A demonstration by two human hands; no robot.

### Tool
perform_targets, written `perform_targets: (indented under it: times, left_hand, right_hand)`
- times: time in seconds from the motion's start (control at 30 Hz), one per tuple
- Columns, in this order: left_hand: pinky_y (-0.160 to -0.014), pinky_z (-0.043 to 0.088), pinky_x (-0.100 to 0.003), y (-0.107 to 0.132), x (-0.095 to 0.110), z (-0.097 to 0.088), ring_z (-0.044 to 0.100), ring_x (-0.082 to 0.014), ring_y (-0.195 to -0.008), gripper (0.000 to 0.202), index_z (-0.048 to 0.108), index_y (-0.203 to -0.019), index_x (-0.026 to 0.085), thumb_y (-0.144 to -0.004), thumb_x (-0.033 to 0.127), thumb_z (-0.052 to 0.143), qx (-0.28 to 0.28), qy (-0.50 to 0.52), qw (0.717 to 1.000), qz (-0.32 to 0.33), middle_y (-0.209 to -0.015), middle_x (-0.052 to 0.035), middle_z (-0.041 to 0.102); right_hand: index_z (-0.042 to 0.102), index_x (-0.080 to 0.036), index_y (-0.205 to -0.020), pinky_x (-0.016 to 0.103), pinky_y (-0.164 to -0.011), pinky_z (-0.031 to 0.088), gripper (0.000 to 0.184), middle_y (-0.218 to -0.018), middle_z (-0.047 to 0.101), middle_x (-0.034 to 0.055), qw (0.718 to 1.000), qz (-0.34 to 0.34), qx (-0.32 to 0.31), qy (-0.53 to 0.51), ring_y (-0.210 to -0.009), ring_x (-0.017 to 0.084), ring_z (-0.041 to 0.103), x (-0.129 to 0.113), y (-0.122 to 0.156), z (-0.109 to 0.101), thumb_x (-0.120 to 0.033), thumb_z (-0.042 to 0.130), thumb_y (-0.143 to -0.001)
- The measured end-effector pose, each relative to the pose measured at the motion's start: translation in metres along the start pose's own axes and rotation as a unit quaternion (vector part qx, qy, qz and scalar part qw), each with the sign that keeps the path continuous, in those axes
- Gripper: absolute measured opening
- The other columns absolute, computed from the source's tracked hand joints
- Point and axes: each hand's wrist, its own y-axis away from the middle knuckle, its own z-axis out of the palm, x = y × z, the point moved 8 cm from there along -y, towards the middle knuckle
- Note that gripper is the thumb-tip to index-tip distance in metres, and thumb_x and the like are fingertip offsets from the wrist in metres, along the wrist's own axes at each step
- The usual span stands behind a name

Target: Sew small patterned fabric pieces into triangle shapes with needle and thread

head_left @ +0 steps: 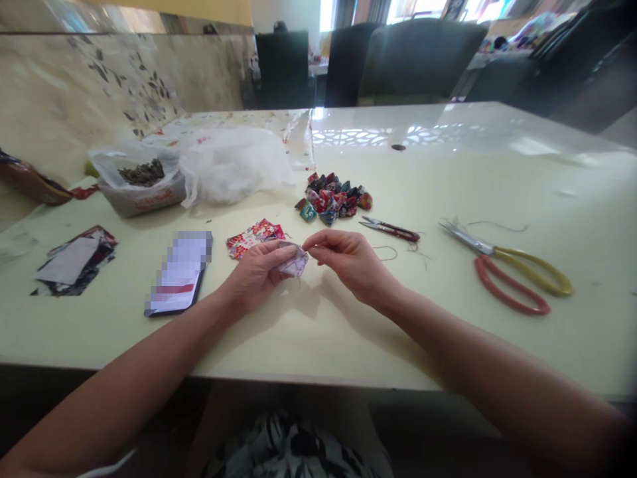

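Observation:
Between thumb and fingers, my left hand pinches a small folded piece of pale patterned fabric. My right hand is closed in a pinch right at the fabric's upper right corner; whatever its fingertips hold is too small to make out. Just behind my left hand lies a stack of red floral fabric pieces. Farther back sits a heap of small stuffed fabric shapes in mixed colours. Thread snips rest beyond my right hand, with a loose thread curling near them.
Large scissors with red and yellow handles lie at the right. A phone and dark fabric scraps are on the left. Behind them stand a bag of dried plant matter and a white plastic bag. Chairs line the table's far side.

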Motion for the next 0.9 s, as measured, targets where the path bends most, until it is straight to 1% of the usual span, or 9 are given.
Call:
perform_targets:
  times: [0.2, 0.27, 0.4, 0.5, 0.63, 0.73, 0.83, 0.87, 0.9]
  left_hand:
    - [-0.064, 0.048, -0.021, 0.000, -0.003, 0.002, 0.060, -0.0091, -0.064, 0.016, 0.075, -0.076, 0.014, -0.071, 0.026, 0.084, -0.022, -0.029, 0.999, -0.005, -0.070, -0.0014, 0.068]
    - [-0.065, 0.048, -0.022, 0.001, -0.005, 0.002, 0.061, -0.0102, -0.065, 0.017, 0.074, -0.079, 0.015, -0.072, 0.028, 0.084, -0.028, -0.051, 0.998, -0.005, -0.072, -0.0020, 0.070]
    - [-0.064, 0.046, -0.024, 0.003, -0.001, 0.001, 0.060, -0.0116, -0.064, 0.022, 0.073, -0.081, 0.016, -0.074, 0.034, 0.083, -0.014, -0.129, 0.991, 0.041, -0.073, -0.0019, 0.069]
    - [-0.063, 0.044, -0.025, 0.007, 0.008, 0.004, 0.057, -0.0121, -0.063, 0.025, 0.071, -0.076, 0.015, -0.074, 0.037, 0.082, 0.005, -0.209, 0.974, 0.082, -0.069, -0.0010, 0.066]
    - [-0.064, 0.044, -0.027, 0.011, 0.017, 0.009, 0.056, -0.0144, -0.065, 0.023, 0.068, -0.072, 0.015, -0.076, 0.036, 0.076, 0.021, -0.313, 0.942, 0.119, -0.067, -0.0022, 0.064]
    - [-0.061, 0.039, -0.026, 0.012, 0.021, 0.013, 0.051, -0.0138, -0.063, 0.019, 0.065, -0.068, 0.016, -0.077, 0.031, 0.071, 0.025, -0.364, 0.920, 0.144, -0.064, -0.0010, 0.060]
    - [-0.058, 0.034, -0.025, 0.012, 0.023, 0.015, 0.044, -0.0117, -0.059, 0.016, 0.061, -0.061, 0.016, -0.073, 0.023, 0.070, 0.029, -0.385, 0.908, 0.163, -0.058, 0.0021, 0.052]
    - [-0.058, 0.034, -0.025, 0.012, 0.023, 0.015, 0.044, -0.0115, -0.059, 0.015, 0.061, -0.060, 0.016, -0.072, 0.021, 0.070, 0.030, -0.377, 0.912, 0.160, -0.058, 0.0026, 0.051]
    - [-0.058, 0.036, -0.025, 0.012, 0.022, 0.014, 0.046, -0.0117, -0.059, 0.014, 0.061, -0.062, 0.016, -0.071, 0.021, 0.070, 0.030, -0.358, 0.920, 0.153, -0.059, 0.0025, 0.053]
  right_hand:
    - [0.064, -0.017, -0.079, 0.026, -0.067, 0.040, 0.010, -0.071, 0.059, -0.0008, 0.998, -0.021, -0.008, 0.063, -0.069, 0.011, 0.050, -0.005, 0.002, 0.003, -0.025, 0.062, -0.084]
    - [0.061, -0.017, -0.080, 0.026, -0.067, 0.040, 0.007, -0.072, 0.058, -0.0008, 0.995, -0.034, -0.002, 0.095, -0.069, 0.012, 0.050, -0.009, 0.004, 0.005, -0.022, 0.059, -0.085]
    - [0.055, -0.019, -0.085, 0.025, -0.069, 0.040, 0.003, -0.077, 0.058, 0.0001, 0.978, -0.094, 0.005, 0.185, -0.072, 0.012, 0.051, -0.021, 0.010, 0.011, -0.018, 0.054, -0.088]
    - [0.051, -0.019, -0.084, 0.026, -0.069, 0.038, 0.006, -0.079, 0.058, 0.0013, 0.959, -0.134, 0.004, 0.249, -0.071, 0.013, 0.049, -0.027, 0.012, 0.015, -0.017, 0.051, -0.090]
    - [0.049, -0.019, -0.081, 0.026, -0.066, 0.035, 0.010, -0.076, 0.058, 0.0021, 0.937, -0.136, -0.023, 0.322, -0.069, 0.014, 0.048, -0.022, 0.009, 0.018, -0.016, 0.047, -0.091]
    - [0.049, -0.019, -0.080, 0.029, -0.067, 0.036, 0.013, -0.081, 0.059, 0.0060, 0.913, -0.155, -0.036, 0.376, -0.073, 0.016, 0.049, -0.022, 0.010, 0.023, -0.015, 0.044, -0.091]
    - [0.050, -0.019, -0.077, 0.034, -0.075, 0.039, 0.018, -0.087, 0.062, 0.0097, 0.896, -0.234, -0.016, 0.378, -0.083, 0.020, 0.053, -0.042, 0.019, 0.028, -0.013, 0.041, -0.091]
    - [0.050, -0.019, -0.076, 0.035, -0.078, 0.041, 0.018, -0.088, 0.063, 0.0097, 0.900, -0.253, -0.004, 0.354, -0.085, 0.020, 0.053, -0.050, 0.022, 0.027, -0.013, 0.041, -0.092]
    - [0.051, -0.019, -0.077, 0.036, -0.080, 0.042, 0.018, -0.087, 0.063, 0.0088, 0.913, -0.256, 0.009, 0.316, -0.086, 0.019, 0.054, -0.056, 0.023, 0.024, -0.015, 0.043, -0.093]
